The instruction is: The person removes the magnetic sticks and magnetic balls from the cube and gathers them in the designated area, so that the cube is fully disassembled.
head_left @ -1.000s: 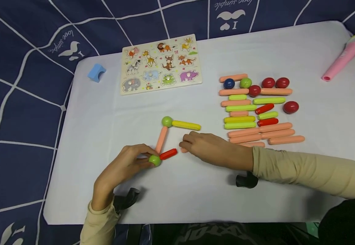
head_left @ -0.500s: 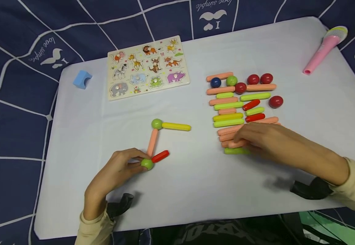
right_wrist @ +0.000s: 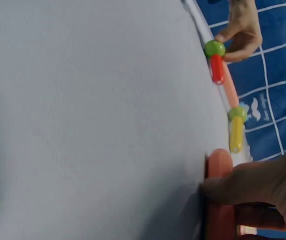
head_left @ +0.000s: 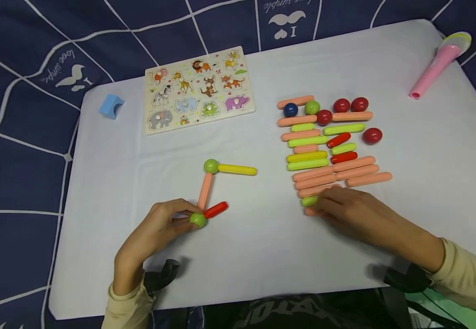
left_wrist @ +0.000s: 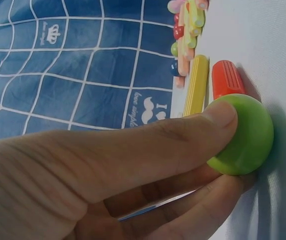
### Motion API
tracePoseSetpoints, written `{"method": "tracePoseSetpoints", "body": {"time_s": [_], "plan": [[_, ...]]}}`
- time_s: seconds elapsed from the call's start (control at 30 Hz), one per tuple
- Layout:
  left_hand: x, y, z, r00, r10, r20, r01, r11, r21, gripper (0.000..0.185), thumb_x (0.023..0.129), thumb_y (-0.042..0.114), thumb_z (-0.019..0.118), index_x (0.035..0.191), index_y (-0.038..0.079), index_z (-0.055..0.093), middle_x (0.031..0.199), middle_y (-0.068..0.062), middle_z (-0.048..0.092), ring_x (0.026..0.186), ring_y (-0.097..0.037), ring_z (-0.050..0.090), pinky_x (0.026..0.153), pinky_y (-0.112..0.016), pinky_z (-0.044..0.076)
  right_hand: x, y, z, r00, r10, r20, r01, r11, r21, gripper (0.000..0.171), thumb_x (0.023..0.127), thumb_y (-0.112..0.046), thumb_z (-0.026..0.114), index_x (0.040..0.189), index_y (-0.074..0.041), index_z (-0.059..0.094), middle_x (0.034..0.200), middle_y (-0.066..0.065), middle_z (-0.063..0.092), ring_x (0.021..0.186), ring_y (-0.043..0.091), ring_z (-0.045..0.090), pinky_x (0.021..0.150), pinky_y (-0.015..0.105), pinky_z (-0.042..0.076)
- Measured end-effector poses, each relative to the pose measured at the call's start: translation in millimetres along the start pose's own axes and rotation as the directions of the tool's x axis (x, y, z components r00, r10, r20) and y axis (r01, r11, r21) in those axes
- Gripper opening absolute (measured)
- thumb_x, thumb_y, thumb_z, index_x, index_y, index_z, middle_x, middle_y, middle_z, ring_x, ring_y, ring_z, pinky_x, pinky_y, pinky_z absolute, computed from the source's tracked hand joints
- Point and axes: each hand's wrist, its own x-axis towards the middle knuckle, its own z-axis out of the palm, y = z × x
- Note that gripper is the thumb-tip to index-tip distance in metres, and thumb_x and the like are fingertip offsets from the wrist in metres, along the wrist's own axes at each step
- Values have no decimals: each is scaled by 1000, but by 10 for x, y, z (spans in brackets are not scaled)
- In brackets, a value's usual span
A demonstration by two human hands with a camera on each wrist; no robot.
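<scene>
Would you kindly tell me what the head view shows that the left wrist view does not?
Only the head view shows the animal puzzle, blue block, pink microphone and the right hand on a pink stick. Only the left wrist view shows closely the thumb pressed against the green ball. Both show the left hand holding that ball, with the red stick beside it.

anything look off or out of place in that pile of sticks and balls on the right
Mostly tidy rows. One red ball sits alone to the right of the stacked sticks, apart from the other balls at the top, and a short red stick lies tilted across its row. Nothing looks spilled or broken.
</scene>
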Motion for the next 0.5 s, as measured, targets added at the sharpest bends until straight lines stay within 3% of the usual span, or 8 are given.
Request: {"method": "tracePoseSetpoints", "body": {"time_s": [0.13, 0.27, 0.37, 0.5], "plan": [[-8, -13, -8, 999, 38, 0, -38, 999, 9, 31, 77, -2, 81, 102, 15, 75, 101, 7, 71, 98, -12, 66, 86, -35, 56, 52, -29, -9, 1000, -17, -4, 17, 999, -34, 46, 59, -11, 93, 100, -10, 74, 97, 3, 64, 86, 19, 60, 73, 40, 58], [13, -26, -24, 997, 79, 9, -80, 996, 34, 32, 76, -4, 81, 101, 15, 75, 99, 8, 71, 96, -11, 66, 86, -35, 56, 302, -192, -12, 999, -43, 10, 42, 999, 22, 40, 66, -14, 91, 101, -10, 73, 97, 1, 64, 87, 17, 61, 75, 36, 57], [18, -60, -29, 995, 100, 17, -100, 995, 21, 31, 76, -5, 81, 100, 14, 75, 99, 8, 71, 96, -11, 66, 85, -35, 56, 646, -407, 78, 991, -43, 129, 38, 998, 45, 43, 77, -20, 86, 115, -8, 69, 108, 4, 65, 98, 18, 63, 82, 34, 57], [4, -104, -21, 994, 106, 18, -106, 994, -21, 30, 77, -6, 80, 99, 13, 75, 100, 6, 71, 96, -12, 67, 84, -35, 56, 1130, -705, 304, 943, -97, 318, 108, 994, -17, 56, 88, -22, 76, 137, -5, 54, 130, 9, 58, 115, 20, 59, 91, 32, 54]]}}
